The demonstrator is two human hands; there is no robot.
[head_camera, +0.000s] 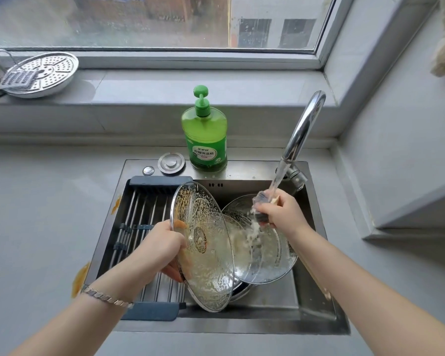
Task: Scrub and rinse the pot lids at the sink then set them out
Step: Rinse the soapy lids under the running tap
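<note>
While the left hand grips the soapy glass lid by its rim, tilted on edge over the sink, the right hand clutches a scrubbing pad under the faucet stream, above a second glass lid in the basin. Suds likely make that rim slick, so a slip could knock glass against glass.

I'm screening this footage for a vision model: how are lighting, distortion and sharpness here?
Head view: soft, even daylight from the window, no hard shadows; wide-angle bending curves the counter edges; glare streaks the faucet; running water blurs the sponge in the right hand; the soapy lid in the left hand looks fairly sharp.
</note>
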